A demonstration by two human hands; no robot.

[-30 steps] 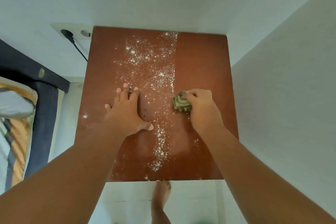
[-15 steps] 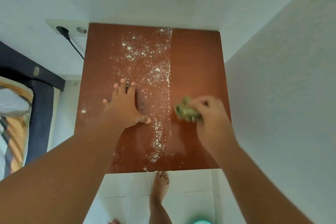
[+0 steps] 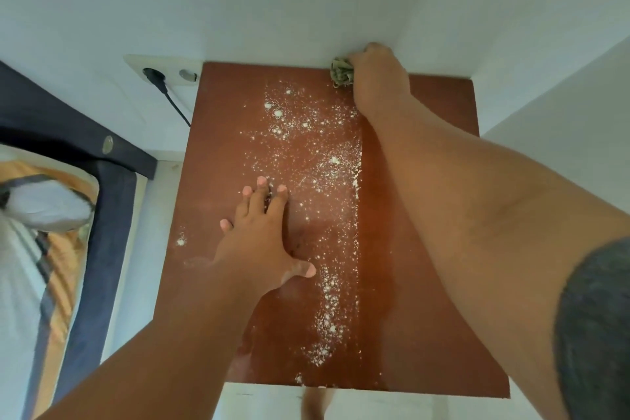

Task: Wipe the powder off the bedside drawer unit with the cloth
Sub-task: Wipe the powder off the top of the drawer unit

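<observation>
The wiping is partway done. The right hand (image 3: 376, 77) has its grip bunched tight around a crumpled green cloth (image 3: 342, 72) at the far edge of the drawer unit (image 3: 426, 317), against the wall. The strip of reddish-brown tabletop to the right looks clean and smooth, bounded by a straight ridge of white powder (image 3: 327, 215) (fine, with a few clumps) that covers the middle. The left hand (image 3: 262, 239) lies flat, fingers spread, holding nothing, its fingertips in the dust. The next move probably calls for dragging the cloth toward the near edge, overlapping that ridge, with the left hand lifted clear.
</observation>
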